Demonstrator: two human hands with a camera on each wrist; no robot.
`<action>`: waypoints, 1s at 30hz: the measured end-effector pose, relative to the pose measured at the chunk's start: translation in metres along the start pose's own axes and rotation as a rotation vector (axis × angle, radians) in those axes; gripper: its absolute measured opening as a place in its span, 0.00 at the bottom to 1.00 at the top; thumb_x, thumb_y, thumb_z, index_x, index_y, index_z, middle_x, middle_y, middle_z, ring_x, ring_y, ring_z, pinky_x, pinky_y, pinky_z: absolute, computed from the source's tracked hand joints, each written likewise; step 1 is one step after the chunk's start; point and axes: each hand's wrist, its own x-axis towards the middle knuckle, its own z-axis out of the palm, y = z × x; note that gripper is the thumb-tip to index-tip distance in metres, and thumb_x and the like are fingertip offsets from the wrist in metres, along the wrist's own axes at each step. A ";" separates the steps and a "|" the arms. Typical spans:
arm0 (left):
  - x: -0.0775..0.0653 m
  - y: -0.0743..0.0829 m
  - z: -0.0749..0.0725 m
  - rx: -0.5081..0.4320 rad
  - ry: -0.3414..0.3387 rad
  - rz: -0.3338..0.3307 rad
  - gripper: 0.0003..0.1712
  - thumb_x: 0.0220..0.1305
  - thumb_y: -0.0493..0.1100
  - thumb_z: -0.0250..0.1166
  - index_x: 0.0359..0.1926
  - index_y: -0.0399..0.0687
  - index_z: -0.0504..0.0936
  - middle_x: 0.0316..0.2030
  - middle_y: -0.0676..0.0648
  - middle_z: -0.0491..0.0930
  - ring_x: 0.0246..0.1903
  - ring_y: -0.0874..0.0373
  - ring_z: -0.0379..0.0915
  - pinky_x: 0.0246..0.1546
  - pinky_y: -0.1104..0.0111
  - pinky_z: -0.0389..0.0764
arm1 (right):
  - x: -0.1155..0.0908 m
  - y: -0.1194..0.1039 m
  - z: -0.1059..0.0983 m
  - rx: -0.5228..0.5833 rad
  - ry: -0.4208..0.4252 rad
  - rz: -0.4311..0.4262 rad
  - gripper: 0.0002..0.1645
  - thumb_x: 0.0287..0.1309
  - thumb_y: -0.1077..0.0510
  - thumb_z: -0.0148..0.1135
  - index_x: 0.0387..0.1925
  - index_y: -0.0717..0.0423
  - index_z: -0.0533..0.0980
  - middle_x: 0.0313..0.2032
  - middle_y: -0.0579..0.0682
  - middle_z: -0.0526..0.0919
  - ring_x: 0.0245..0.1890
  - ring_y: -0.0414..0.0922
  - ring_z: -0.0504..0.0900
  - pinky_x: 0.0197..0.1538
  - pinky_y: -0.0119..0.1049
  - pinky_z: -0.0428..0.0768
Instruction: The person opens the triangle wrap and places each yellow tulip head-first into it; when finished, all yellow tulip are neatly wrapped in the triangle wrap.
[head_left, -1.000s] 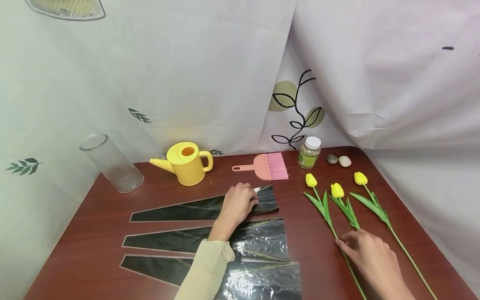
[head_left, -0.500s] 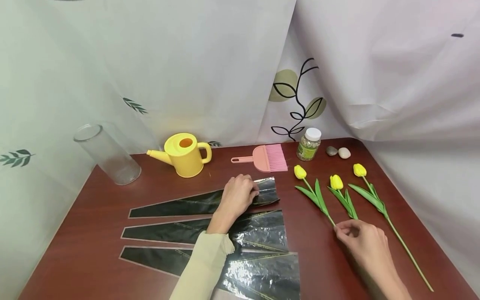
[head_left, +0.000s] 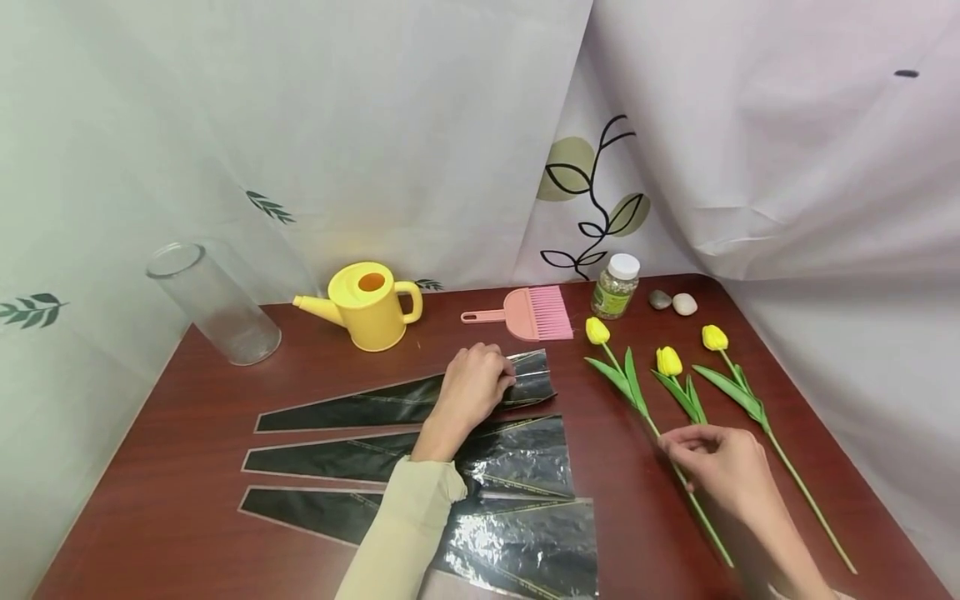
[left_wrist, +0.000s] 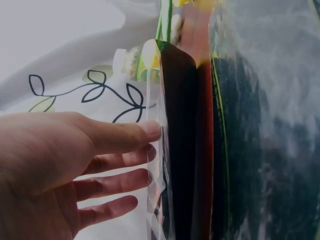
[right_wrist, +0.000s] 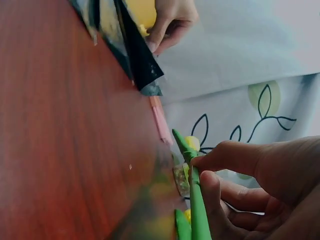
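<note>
My left hand [head_left: 471, 385] pinches the upper edge of the farthest black-and-clear flower sleeve [head_left: 337, 410]. The left wrist view shows thumb and fingers at the clear film edge [left_wrist: 156, 165], with the sleeve's dark mouth parted. On the right, my right hand [head_left: 722, 468] pinches the green stem of the leftmost yellow tulip [head_left: 597, 331] between thumb and fingertip. The right wrist view shows that stem [right_wrist: 199, 205] close up. A second tulip [head_left: 668, 362] has its lower stem hidden behind the right hand, and a third tulip [head_left: 715, 337] lies farther right.
Two more sleeves, a middle one [head_left: 330, 458] and a near one [head_left: 525, 546], lie flat. Along the back stand a clear glass vase [head_left: 232, 321], a yellow watering can [head_left: 372, 312], a pink brush [head_left: 536, 314], a lidded jar [head_left: 615, 287] and two pebbles [head_left: 683, 304].
The leftmost tulip's head has shifted left and slightly away with my right hand, its stem now more slanted. My left hand keeps its hold on the sleeve. The head view has tilted down a little.
</note>
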 end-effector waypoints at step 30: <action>0.000 -0.003 -0.010 -0.023 -0.004 -0.008 0.03 0.58 0.39 0.71 0.30 0.53 0.87 0.27 0.54 0.78 0.34 0.55 0.76 0.38 0.59 0.77 | 0.070 -0.031 0.046 1.201 0.082 0.223 0.05 0.59 0.67 0.66 0.38 0.63 0.83 0.35 0.56 0.87 0.30 0.48 0.87 0.40 0.41 0.83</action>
